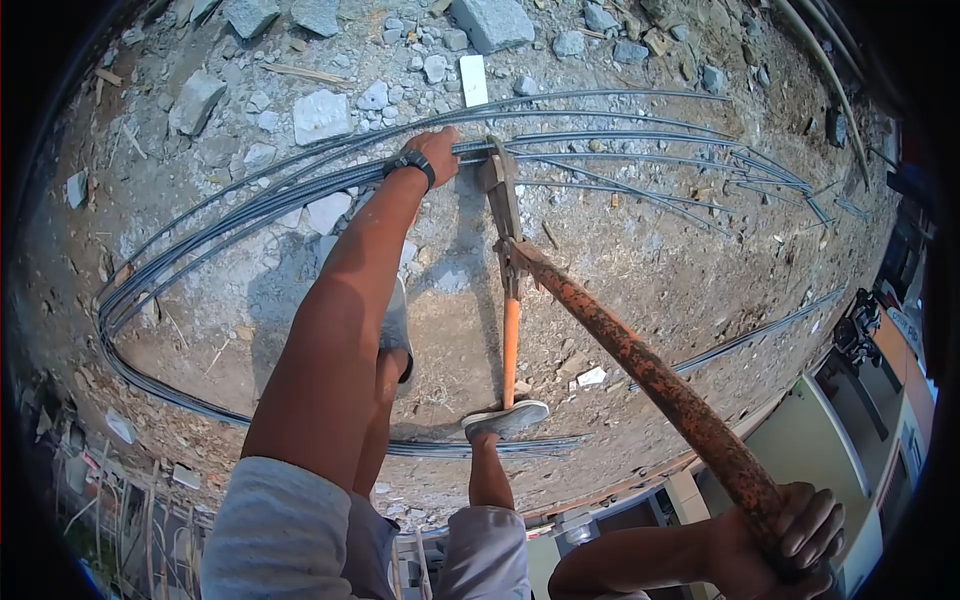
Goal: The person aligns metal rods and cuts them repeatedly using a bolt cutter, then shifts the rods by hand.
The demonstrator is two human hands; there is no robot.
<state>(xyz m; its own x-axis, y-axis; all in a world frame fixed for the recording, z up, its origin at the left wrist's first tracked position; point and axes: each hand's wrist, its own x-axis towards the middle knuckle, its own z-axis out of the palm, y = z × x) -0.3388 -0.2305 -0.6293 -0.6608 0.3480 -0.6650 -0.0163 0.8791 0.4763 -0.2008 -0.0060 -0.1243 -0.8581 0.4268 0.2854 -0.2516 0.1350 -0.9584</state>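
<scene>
My left hand (436,158), with a dark watch (411,167) at its wrist, is closed around a bundle of thin steel bars (330,180). Just right of that hand, the jaws of a large bolt cutter (500,190) sit across the bars; whether they have closed on them I cannot tell. My right hand (795,535) is wrapped round the end of its long rusty orange handle (650,365), raised toward me. The other handle (511,345) points down to my shoe (506,420), which is against its end on the ground.
The bars bend in a wide loop at the left and run back behind my feet. More thin bars (745,337) lie at the right. Broken stones (322,117) and a flat white piece (473,80) are beyond the bundle. A motorcycle (858,320) stands at the far right.
</scene>
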